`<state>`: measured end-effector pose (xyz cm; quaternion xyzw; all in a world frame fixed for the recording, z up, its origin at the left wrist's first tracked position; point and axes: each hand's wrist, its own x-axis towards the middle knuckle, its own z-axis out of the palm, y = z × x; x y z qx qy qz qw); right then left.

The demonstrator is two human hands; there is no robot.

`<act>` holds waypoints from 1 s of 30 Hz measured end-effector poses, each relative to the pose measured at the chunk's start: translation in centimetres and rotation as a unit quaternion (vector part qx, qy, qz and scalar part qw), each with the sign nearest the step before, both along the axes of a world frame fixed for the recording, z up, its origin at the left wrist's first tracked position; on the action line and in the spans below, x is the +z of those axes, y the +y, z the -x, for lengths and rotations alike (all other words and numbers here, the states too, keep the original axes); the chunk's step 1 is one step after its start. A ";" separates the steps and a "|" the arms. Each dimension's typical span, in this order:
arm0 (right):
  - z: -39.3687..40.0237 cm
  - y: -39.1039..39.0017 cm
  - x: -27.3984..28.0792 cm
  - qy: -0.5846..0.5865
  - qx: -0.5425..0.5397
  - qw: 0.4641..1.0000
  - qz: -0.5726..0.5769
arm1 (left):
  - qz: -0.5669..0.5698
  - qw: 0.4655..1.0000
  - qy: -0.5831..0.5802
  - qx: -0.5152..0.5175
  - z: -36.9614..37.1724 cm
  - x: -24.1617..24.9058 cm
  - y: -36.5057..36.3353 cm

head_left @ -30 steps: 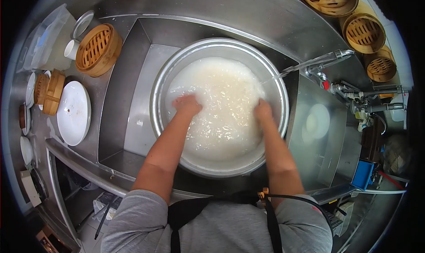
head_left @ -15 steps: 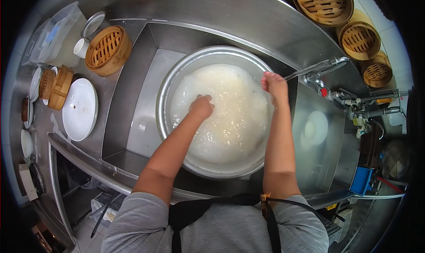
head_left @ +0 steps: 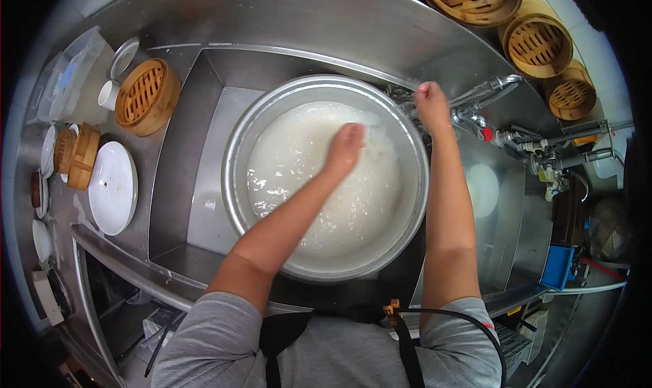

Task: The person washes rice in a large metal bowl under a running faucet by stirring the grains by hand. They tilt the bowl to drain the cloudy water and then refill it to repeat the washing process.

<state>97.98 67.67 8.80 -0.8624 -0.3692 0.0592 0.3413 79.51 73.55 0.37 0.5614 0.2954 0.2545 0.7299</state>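
Observation:
A big round metal pot [head_left: 234,150] stands in the sink, holding cloudy whitish water [head_left: 292,143] with pale grains seen dimly beneath. My left hand [head_left: 348,145] is over the pot's middle, at or just above the water; motion smears its fingers. Beyond the pot's right rim, my right hand [head_left: 432,106] is closed around the end of the faucet spout [head_left: 475,93]. Splashing water shows beside that hand, near the sink's back wall.
The steel sink [head_left: 204,205] has a second basin at right with a round white thing [head_left: 482,190] in it. Bamboo steamers [head_left: 146,96], a white oval plate [head_left: 112,188] and a clear plastic box [head_left: 81,76] lie left. More steamers [head_left: 536,45] sit back right, above pipes and valves.
My right hand has moved away from over the pot, back past its rim with the spout. My left hand has shifted right across the pot. The camera view has tilted a little.

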 end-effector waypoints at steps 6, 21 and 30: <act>0.2 0.4 1.4 0.199 -0.142 0.914 -0.325 | 0.295 0.939 -0.081 -0.157 -6.5 8.4 -8.0; -0.2 -1.6 -1.4 0.378 -0.062 0.907 -0.177 | -0.014 0.979 0.073 -0.191 1.6 6.8 0.4; -2.0 -5.4 -9.4 0.076 -0.037 0.961 0.263 | -0.212 0.832 0.482 0.174 20.1 1.4 6.1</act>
